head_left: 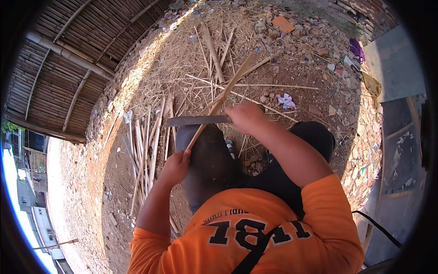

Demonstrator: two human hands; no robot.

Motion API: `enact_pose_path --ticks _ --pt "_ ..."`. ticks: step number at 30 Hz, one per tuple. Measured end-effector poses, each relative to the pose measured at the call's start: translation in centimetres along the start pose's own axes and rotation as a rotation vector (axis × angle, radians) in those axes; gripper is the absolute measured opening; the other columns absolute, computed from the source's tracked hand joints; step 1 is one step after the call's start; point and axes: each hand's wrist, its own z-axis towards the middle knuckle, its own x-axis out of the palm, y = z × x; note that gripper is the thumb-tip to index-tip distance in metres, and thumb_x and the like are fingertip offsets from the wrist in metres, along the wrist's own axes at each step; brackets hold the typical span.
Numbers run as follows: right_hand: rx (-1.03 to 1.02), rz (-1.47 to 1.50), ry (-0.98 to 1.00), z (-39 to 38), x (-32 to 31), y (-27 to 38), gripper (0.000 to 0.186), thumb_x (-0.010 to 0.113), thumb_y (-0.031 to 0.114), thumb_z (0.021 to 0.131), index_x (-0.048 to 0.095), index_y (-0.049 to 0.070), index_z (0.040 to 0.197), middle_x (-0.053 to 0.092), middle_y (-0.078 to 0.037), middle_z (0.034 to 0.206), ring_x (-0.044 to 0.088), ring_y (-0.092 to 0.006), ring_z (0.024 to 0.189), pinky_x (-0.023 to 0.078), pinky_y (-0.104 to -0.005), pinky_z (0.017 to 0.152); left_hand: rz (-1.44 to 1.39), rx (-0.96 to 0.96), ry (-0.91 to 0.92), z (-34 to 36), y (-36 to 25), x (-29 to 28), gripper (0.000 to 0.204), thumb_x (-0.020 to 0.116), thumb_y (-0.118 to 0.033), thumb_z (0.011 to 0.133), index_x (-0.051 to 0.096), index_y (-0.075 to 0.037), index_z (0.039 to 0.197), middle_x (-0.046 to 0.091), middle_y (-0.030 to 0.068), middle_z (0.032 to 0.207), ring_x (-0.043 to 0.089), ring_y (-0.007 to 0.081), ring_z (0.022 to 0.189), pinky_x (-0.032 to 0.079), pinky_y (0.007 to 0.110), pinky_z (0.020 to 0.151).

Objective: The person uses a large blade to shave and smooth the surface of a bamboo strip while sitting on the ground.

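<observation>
My right hand [247, 117] grips the handle of a large knife whose dark flat blade [196, 120] points left, resting across a long bamboo strip [222, 98]. My left hand [175, 165] holds the near end of that strip above my left knee. The strip runs up and to the right, away from me, over the straw-covered ground. I am squatting, in dark trousers and an orange shirt.
A pile of split bamboo strips [146, 146] lies on the dirt to my left. More long strips and straw [214, 55] litter the ground ahead. A woven bamboo wall [64, 59] stands at upper left. Stones and scraps of rubbish [319, 55] lie at right.
</observation>
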Motion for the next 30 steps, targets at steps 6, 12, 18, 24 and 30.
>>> enact_pose_path --ticks 6,12,18,24,30 --pt "0.117 -0.015 -0.203 1.4 0.5 -4.4 0.02 0.066 0.012 0.079 0.064 0.009 0.099 0.069 -0.016 0.084 0.069 -0.0354 0.085 0.054 -0.05 0.074 0.104 0.05 -0.021 0.2 0.6 0.0 0.045 0.042 -0.037 0.104 0.059 0.002 0.091 0.064 0.0295 0.085 0.061 0.0506 0.088 0.046 0.055 0.076" --pt "0.191 0.154 -0.06 0.2 -0.8 -2.6 0.022 0.064 0.015 0.081 0.067 0.007 0.101 0.07 -0.018 0.09 0.069 -0.0355 0.087 0.054 -0.0474 0.079 0.107 0.08 -0.029 0.2 1.6 0.2 0.042 0.044 -0.035 0.104 0.059 0.001 0.089 0.063 0.0307 0.083 0.06 0.0513 0.087 0.046 0.055 0.074" --pt "0.086 0.351 0.17 2.2 3.2 -6.2 0.031 0.069 0.019 0.078 0.066 0.002 0.103 0.069 -0.015 0.088 0.069 -0.0308 0.082 0.054 -0.0429 0.074 0.143 0.123 0.01 0.6 1.7 -1.0 0.043 0.043 -0.036 0.104 0.058 0.002 0.088 0.063 0.0298 0.083 0.06 0.0511 0.087 0.046 0.055 0.075" --pt "0.216 0.946 0.505 2.3 3.5 -6.3 0.048 0.078 0.024 0.079 0.06 -0.008 0.11 0.064 -0.01 0.083 0.06 -0.0165 0.061 0.05 -0.0327 0.055 0.107 0.116 0.028 1.0 2.5 -0.7 0.047 0.042 -0.04 0.104 0.058 0.001 0.088 0.063 0.0288 0.085 0.061 0.0485 0.088 0.046 0.052 0.077" --pt "-0.03 0.402 -0.031 1.0 2.0 -4.0 0.039 0.076 0.033 0.075 0.062 0.003 0.097 0.068 -0.015 0.085 0.069 -0.03 0.077 0.054 -0.0435 0.069 -0.058 0.042 0.023 1.0 3.1 0.0 0.048 0.041 -0.042 0.105 0.062 -0.001 0.091 0.064 0.018 0.079 0.063 0.0327 0.077 0.048 0.043 0.072"
